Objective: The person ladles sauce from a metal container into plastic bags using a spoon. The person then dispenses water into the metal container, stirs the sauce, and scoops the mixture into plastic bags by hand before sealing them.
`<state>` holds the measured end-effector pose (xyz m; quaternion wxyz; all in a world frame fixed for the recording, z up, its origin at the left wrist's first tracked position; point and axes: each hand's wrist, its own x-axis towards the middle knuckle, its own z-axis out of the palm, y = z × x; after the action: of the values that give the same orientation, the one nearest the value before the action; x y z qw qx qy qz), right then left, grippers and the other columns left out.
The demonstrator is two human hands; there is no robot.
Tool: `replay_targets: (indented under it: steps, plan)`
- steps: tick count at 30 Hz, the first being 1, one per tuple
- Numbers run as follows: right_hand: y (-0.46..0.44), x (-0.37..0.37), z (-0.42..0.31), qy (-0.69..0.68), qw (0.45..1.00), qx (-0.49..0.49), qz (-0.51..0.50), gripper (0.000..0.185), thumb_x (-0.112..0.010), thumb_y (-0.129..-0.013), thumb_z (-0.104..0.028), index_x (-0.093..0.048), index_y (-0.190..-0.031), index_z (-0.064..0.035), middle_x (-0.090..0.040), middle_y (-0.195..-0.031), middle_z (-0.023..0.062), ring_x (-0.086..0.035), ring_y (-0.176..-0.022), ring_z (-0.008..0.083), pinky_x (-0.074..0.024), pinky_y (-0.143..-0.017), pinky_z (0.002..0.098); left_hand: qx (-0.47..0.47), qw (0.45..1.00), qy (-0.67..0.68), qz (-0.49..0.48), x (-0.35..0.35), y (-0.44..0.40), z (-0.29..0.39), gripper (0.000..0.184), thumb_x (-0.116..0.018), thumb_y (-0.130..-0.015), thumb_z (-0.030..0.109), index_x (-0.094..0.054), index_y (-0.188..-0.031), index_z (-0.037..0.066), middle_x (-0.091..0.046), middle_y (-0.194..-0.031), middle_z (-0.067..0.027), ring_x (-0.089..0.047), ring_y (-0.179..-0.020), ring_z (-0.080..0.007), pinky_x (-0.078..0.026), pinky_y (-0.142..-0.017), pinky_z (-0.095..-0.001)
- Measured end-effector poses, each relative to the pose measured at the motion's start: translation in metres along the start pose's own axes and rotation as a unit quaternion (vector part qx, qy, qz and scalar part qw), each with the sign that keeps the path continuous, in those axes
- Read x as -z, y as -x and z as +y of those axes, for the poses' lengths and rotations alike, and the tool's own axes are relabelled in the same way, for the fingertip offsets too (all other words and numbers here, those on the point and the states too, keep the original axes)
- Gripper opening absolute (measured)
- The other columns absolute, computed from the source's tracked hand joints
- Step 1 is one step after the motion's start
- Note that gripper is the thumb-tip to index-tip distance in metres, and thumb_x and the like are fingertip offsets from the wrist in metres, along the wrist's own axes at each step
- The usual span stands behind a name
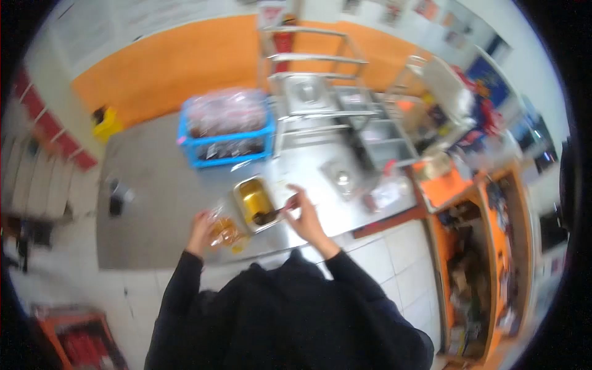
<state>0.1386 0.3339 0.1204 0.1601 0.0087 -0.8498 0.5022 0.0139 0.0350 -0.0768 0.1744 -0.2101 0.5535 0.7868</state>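
Note:
A steel pan [237, 196] with yellow, oily-looking liquid inside stands near the front edge of the metal table. My right hand [304, 217] is closed around the handle of a dark spoon [264, 218], whose bowl is at the pan's near right corner. Whether the bowl touches the liquid I cannot tell. To the left of the pan, my left hand [200, 230] grips the edge of a clear plastic bag [226, 232] with orange-brown contents. A small yellow patch [237, 248] shows just below the bag. Motion blurs the fingers somewhat.
Behind the pan sits a blue crate [227, 159] of plastic-wrapped items. A metal rack [320, 58] with steel pans stands at the back. A steel lid [341, 176] lies to the right. A dark object [116, 203] is at far left, and orange shelving [487, 246] at right.

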Motion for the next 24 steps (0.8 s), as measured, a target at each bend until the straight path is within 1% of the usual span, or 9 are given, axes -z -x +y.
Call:
replay_targets:
  steps: [1, 2, 5, 8, 10, 14, 17, 19, 24]
  plan:
    - [0.0, 0.007, 0.0, -0.007, 1.0, -0.008, 0.004, 0.058, -0.062, -0.078, 0.001, -0.039, -0.131, -0.0034, -0.056, -0.084, 0.0087, -0.057, -0.08, 0.0216, -0.0486, -0.078, 0.0324, -0.087, 0.964, -0.252, 0.012, 0.013, -0.023, -0.005, 0.034, -0.057, -0.089, 0.019, -0.047, -0.117, 0.002, -0.059, -0.103, -0.0112, -0.061, -0.087, -0.0231, -0.051, -0.073, -0.0344]
    - [0.0, 0.017, -0.004, 0.006, 1.0, -0.008, 0.011, 0.058, -0.062, -0.078, 0.0, -0.039, -0.131, -0.0037, -0.056, -0.084, 0.0089, -0.057, -0.081, 0.0227, -0.0486, -0.079, 0.0329, -0.157, 0.931, -0.328, 0.019, 0.037, -0.054, -0.018, 0.037, -0.059, -0.088, 0.016, -0.047, -0.118, -0.001, -0.058, -0.108, -0.0144, -0.059, -0.099, -0.0253, -0.049, -0.081, -0.0355]
    - [0.001, 0.042, -0.003, 0.031, 0.999, -0.008, 0.044, 0.05, -0.065, -0.08, -0.006, -0.045, -0.126, -0.0065, -0.056, -0.085, 0.0071, -0.057, -0.08, 0.0206, -0.0476, -0.077, 0.0317, -0.236, 0.898, -0.347, 0.132, -0.005, -0.012, 0.027, 0.042, -0.06, -0.089, 0.019, -0.048, -0.124, -0.001, -0.054, -0.123, -0.0146, -0.051, -0.116, -0.0248, -0.04, -0.098, -0.0339]
    - [-0.007, 0.074, 0.013, 0.073, 0.993, 0.016, 0.09, 0.04, -0.066, -0.08, -0.008, -0.053, -0.117, -0.0075, -0.057, -0.087, 0.0079, -0.056, -0.081, 0.0215, -0.0474, -0.074, 0.0329, -0.229, 0.964, -0.136, -0.004, -0.032, 0.004, 0.066, 0.04, -0.054, -0.093, 0.021, -0.047, -0.126, 0.0, -0.052, -0.128, -0.014, -0.048, -0.122, -0.0244, -0.037, -0.103, -0.0353]
    - [-0.019, 0.106, 0.024, 0.085, 0.99, 0.012, 0.113, 0.036, -0.066, -0.08, -0.008, -0.055, -0.114, -0.0067, -0.057, -0.09, 0.0089, -0.056, -0.082, 0.023, -0.0469, -0.074, 0.0333, -0.134, 0.986, 0.06, -0.077, -0.067, 0.039, 0.096, 0.037, -0.05, -0.095, 0.022, -0.048, -0.126, 0.0, -0.052, -0.128, -0.0139, -0.048, -0.122, -0.024, -0.037, -0.104, -0.0373]
    - [-0.041, 0.186, 0.061, 0.121, 0.973, 0.007, 0.195, 0.03, -0.066, -0.079, -0.008, -0.059, -0.108, -0.0055, -0.06, -0.092, 0.0105, -0.057, -0.083, 0.0246, -0.0471, -0.074, 0.0344, -0.033, 0.928, 0.31, -0.203, -0.104, 0.058, 0.098, 0.039, -0.046, -0.097, 0.024, -0.047, -0.128, 0.0, -0.053, -0.128, -0.0142, -0.048, -0.123, -0.0245, -0.037, -0.106, -0.0407]
    - [-0.06, 0.274, 0.096, 0.205, 0.944, 0.017, 0.258, 0.023, -0.065, -0.08, -0.01, -0.062, -0.102, -0.0046, -0.062, -0.094, 0.012, -0.059, -0.084, 0.027, -0.0479, -0.074, 0.0365, -0.058, 0.873, 0.382, -0.296, -0.101, 0.06, 0.083, 0.042, -0.047, -0.095, 0.022, -0.044, -0.131, 0.0, -0.053, -0.129, -0.0155, -0.049, -0.122, -0.0253, -0.038, -0.107, -0.0403]
    - [-0.073, 0.349, 0.114, 0.26, 0.909, 0.029, 0.325, 0.018, -0.064, -0.081, -0.012, -0.063, -0.098, -0.005, -0.063, -0.091, 0.0127, -0.06, -0.083, 0.0283, -0.0477, -0.073, 0.0367, -0.085, 0.833, 0.533, -0.12, -0.066, 0.036, 0.05, 0.046, -0.05, -0.094, 0.022, -0.042, -0.133, 0.0, -0.051, -0.131, -0.017, -0.049, -0.123, -0.0268, -0.038, -0.107, -0.0399]
    - [-0.117, 0.563, 0.139, 0.491, 0.728, 0.014, 0.478, 0.014, -0.061, -0.083, -0.017, -0.066, -0.091, -0.0067, -0.064, -0.082, 0.0152, -0.059, -0.078, 0.034, -0.0462, -0.069, 0.043, -0.14, 0.79, 0.593, 0.066, -0.097, 0.06, 0.04, 0.052, -0.054, -0.091, 0.02, -0.038, -0.135, -0.003, -0.047, -0.135, -0.0168, -0.047, -0.124, -0.0274, -0.039, -0.107, -0.0399]
